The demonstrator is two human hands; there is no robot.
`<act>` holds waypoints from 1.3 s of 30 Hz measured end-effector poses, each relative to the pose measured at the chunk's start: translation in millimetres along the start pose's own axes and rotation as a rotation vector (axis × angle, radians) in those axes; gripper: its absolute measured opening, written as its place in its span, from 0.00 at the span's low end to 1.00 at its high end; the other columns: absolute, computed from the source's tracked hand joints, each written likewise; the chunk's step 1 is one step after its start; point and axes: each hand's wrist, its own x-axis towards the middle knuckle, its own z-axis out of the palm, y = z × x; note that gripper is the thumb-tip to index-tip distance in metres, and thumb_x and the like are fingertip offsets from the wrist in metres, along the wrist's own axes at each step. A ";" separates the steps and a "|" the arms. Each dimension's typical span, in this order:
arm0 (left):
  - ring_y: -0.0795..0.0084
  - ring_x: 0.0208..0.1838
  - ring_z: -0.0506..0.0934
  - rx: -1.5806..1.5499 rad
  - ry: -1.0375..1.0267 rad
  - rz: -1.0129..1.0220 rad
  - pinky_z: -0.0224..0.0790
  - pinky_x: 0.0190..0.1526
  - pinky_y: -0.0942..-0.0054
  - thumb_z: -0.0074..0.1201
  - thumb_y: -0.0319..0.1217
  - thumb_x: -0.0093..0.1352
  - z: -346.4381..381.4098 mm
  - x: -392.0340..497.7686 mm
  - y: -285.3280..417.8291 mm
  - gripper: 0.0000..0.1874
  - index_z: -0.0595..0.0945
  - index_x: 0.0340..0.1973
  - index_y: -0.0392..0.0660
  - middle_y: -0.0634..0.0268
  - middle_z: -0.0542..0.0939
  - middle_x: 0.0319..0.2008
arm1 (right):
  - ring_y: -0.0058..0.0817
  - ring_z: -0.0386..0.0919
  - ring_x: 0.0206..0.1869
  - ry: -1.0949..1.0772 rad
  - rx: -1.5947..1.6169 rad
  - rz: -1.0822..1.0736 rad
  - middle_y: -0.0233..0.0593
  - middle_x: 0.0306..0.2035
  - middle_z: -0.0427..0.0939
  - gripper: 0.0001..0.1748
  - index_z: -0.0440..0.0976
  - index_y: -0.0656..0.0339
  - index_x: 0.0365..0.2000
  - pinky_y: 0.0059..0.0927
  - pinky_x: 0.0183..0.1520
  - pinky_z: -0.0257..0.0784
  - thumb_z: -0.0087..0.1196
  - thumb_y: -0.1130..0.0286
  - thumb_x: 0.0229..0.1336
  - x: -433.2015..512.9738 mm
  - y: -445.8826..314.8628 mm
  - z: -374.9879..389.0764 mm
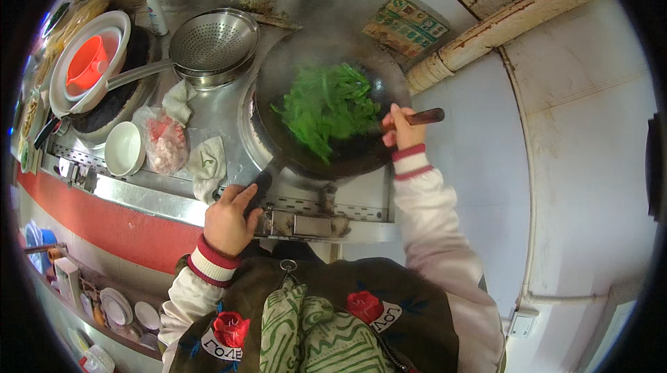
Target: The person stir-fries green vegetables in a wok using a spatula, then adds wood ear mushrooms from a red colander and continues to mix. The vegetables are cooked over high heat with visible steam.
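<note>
A large dark wok [354, 159] sits on the burner of a metal stove, with steam rising from it. Green leafy vegetables or sliced green pieces [328, 107] lie heaped inside, slightly blurred. My left hand [229, 219] grips the wok's black handle [266, 180] at the near left. At the wok's right rim, my right hand [402, 125] holds a utensil by its brown wooden handle [427, 116]. The utensil's working end is hidden among the greens, so its kind cannot be told.
Left of the wok stand a perforated metal strainer [213, 42] over a metal bowl, a white bowl [125, 149], a plastic bag of pale food [165, 146] and cloths [207, 164]. Farther left, an orange scoop [87, 63] rests in nested basins. A wall and pipe [458, 55] bound the right side.
</note>
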 end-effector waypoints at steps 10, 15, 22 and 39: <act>0.55 0.33 0.75 0.005 0.014 -0.016 0.68 0.34 0.66 0.58 0.26 0.50 -0.2 0.2 2.4 0.19 0.77 0.40 0.41 0.56 0.75 0.33 | 0.26 0.71 0.14 -0.079 0.535 -0.031 0.39 0.18 0.72 0.15 0.66 0.62 0.21 0.27 0.18 0.70 0.48 0.60 0.54 38.5 -11.2 22.7; 0.57 0.32 0.75 0.037 0.011 -0.013 0.69 0.33 0.67 0.58 0.26 0.51 -0.5 -1.5 2.4 0.20 0.77 0.40 0.42 0.57 0.75 0.34 | 0.21 0.69 0.14 -0.058 0.229 0.075 0.36 0.19 0.72 0.16 0.70 0.63 0.33 0.23 0.16 0.66 0.47 0.59 0.56 -31.7 87.4 14.6; 0.56 0.32 0.75 0.028 0.035 0.006 0.69 0.33 0.67 0.58 0.26 0.51 1.5 -1.8 0.8 0.20 0.77 0.41 0.42 0.57 0.75 0.33 | 0.13 0.64 0.13 -0.116 0.051 0.035 0.28 0.23 0.72 0.13 0.71 0.63 0.29 0.18 0.14 0.59 0.49 0.62 0.55 -57.3 107.4 -48.3; 0.53 0.32 0.74 0.080 -0.014 0.043 0.68 0.33 0.64 0.56 0.27 0.53 5.9 -12.7 23.0 0.21 0.74 0.43 0.40 0.53 0.74 0.34 | 0.25 0.67 0.08 -0.040 0.086 0.152 0.40 0.17 0.73 0.22 0.66 0.65 0.21 0.25 0.09 0.63 0.50 0.53 0.52 -18.3 -25.3 -14.0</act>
